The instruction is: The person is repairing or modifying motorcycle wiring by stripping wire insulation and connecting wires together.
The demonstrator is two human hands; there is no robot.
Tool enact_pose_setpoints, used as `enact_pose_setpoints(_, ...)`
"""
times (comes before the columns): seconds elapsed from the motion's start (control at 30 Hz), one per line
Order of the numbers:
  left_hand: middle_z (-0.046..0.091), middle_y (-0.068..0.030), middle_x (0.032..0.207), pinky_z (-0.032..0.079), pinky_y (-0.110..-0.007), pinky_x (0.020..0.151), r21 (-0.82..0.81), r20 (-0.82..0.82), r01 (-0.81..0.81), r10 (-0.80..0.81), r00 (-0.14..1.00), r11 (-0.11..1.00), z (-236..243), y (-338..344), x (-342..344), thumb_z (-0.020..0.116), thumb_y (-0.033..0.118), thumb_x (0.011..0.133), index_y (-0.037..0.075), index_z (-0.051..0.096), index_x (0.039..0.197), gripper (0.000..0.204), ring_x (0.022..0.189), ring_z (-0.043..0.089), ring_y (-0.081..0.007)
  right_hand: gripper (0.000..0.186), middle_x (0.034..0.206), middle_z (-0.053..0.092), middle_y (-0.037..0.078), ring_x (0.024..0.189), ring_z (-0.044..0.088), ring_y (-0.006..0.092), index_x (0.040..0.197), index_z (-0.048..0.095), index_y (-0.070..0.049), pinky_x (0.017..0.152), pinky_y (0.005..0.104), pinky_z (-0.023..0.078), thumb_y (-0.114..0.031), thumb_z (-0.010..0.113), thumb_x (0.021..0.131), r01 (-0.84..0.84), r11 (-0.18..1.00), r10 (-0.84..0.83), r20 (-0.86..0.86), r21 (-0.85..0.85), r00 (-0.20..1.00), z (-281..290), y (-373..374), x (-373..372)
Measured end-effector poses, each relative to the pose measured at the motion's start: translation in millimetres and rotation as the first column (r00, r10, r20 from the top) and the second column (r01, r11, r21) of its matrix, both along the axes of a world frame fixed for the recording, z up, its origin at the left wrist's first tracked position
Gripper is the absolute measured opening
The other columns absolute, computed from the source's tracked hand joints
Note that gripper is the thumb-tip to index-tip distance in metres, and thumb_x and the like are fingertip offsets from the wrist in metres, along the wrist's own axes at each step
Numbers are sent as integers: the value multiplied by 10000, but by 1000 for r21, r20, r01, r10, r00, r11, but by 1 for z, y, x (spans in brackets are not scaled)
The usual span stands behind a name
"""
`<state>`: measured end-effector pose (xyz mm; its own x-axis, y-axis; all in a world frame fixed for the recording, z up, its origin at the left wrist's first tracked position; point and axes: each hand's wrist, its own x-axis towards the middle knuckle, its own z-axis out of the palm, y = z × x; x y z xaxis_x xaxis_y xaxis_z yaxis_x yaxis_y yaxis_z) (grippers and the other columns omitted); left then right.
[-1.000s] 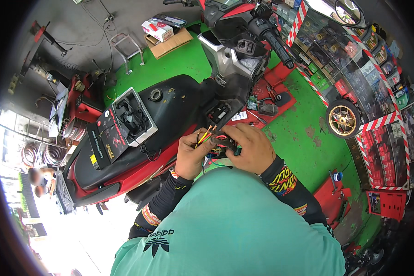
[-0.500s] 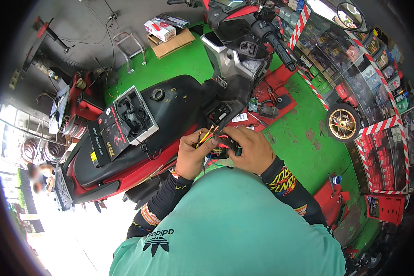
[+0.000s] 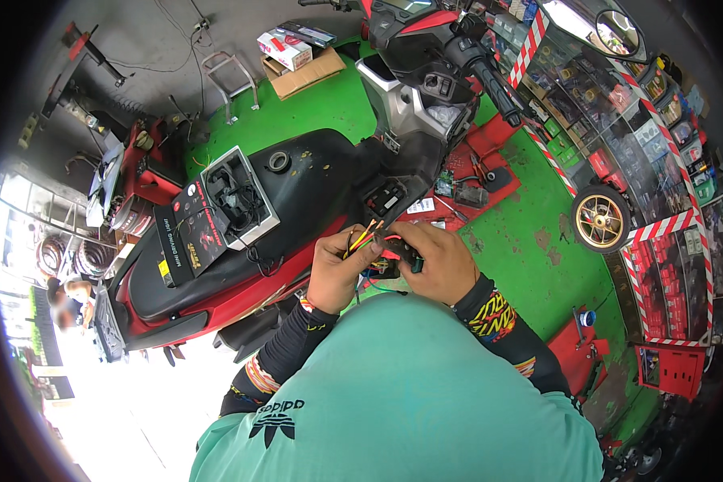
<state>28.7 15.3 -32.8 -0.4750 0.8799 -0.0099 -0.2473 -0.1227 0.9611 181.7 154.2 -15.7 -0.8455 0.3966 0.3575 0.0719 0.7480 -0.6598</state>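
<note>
Close in front of my body, both hands meet over a bundle of coloured wires point(image 3: 363, 238). Yellow, orange and red strands stick up past the fingers, their tips pointing away from me. My left hand point(image 3: 337, 269) is closed, pinching the wires between thumb and fingers. My right hand point(image 3: 443, 262) is closed round a dark piece point(image 3: 412, 259) joined to the red wires; its kind is partly hidden by the fingers. Thin green and blue wires hang below the hands. Just beyond stands a scooter with a black seat point(image 3: 313, 165) and red side panels.
On the seat rest an opened box point(image 3: 245, 189) with black cabled parts and its dark lid point(image 3: 197, 233). A red tray point(image 3: 490, 189) with tools lies on the green floor. Glass cabinets with striped tape point(image 3: 667, 225) and a gold-rimmed wheel point(image 3: 599, 218) stand at right.
The view has shifted slightly, so the scooter and surroundings sit a little differently in the picture. Both hands keep the same grip on the wires.
</note>
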Motion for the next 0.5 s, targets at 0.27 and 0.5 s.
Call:
enact_pose_setpoints(0.27, 669, 2, 775, 460, -223, 646, -38, 23, -53, 54, 998, 998, 20, 4, 11, 724, 105, 942, -24, 750, 932, 132, 707, 562, -41, 543, 892, 658, 141, 769, 665, 359, 1246, 619, -125, 654, 438, 542, -45, 725, 719, 32, 999, -32, -2, -31, 999, 2, -1, 1)
enact_pose_setpoints(0.5, 672, -9, 733, 465, -223, 597, -41, -64, -80, 77, 995, 996, 19, 6, 10, 739, 136, 940, -31, 754, 956, 168, 668, 574, -48, 572, 1026, 715, 167, 920, 712, 225, 1390, 549, -4, 781, 344, 536, -35, 681, 834, -96, 692, 134, -4, -715, 991, 5, -1, 10)
